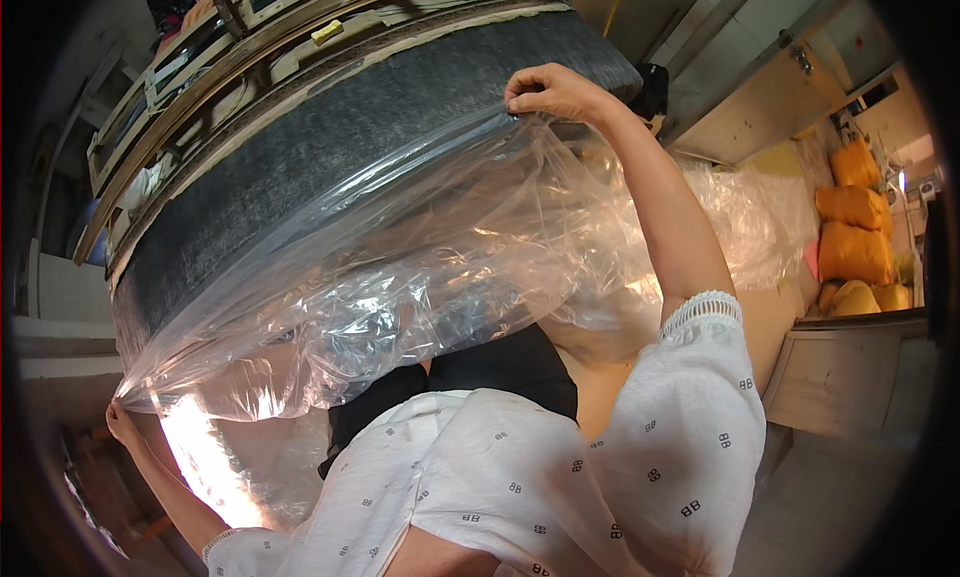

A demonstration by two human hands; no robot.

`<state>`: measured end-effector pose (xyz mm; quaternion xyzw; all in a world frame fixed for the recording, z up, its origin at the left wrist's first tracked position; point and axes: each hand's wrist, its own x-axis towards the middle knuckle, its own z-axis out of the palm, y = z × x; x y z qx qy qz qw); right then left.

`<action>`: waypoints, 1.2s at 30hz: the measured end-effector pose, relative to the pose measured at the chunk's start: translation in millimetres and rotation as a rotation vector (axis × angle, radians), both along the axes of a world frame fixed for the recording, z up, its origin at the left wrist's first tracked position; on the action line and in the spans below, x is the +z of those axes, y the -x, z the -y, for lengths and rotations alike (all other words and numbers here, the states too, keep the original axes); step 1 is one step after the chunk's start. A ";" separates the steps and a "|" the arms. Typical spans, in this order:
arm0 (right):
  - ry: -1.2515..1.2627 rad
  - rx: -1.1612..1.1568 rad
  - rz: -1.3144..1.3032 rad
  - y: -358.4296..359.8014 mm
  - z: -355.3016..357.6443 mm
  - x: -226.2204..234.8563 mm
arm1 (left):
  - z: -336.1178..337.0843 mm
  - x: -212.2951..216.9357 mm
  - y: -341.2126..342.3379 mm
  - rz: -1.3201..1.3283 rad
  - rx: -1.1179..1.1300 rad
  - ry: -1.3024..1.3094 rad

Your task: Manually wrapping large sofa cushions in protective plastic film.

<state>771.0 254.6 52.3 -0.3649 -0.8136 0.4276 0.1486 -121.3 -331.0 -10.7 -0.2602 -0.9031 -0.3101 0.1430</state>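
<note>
A large clear plastic sheet (430,237) is stretched between my two hands, its upper edge pulled into a taut line. My right hand (556,92) pinches that edge high on the right, close to the dark fabric surface. Low on the far left, my left hand (122,420) is closed on the gathered corner of the sheet. Behind the plastic lies a dark grey upholstered piece (330,132), long and curved in this view, partly covered by the sheet. Crinkled folds hang down in front of my body.
Along the far side of the grey piece runs a wooden frame (240,67) with a small yellow object (326,32) on it. More clear plastic (750,222) spreads over the floor at the right. Orange bundles (855,237) are stacked beyond, near a wooden panel (770,97).
</note>
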 end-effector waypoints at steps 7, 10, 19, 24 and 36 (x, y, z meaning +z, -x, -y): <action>-0.519 -0.310 -0.415 19.8 -12.8 16.4 | -3.2 26.3 21.4 0.177 0.010 -0.126; -0.538 -0.534 -0.709 24.7 -33.4 77.6 | -106.9 12.3 -7.6 0.436 -0.194 -0.874; -0.652 -0.816 -0.320 34.4 -116.2 -48.4 | -216.2 -47.8 -2.2 -0.204 0.003 -0.270; -0.624 -0.739 -0.325 32.1 -137.2 -45.3 | -244.0 -46.7 19.5 -0.053 -0.077 -0.283; -0.648 -0.819 -0.216 55.6 -169.1 -44.3 | -278.6 -40.4 47.6 0.180 -0.147 -0.293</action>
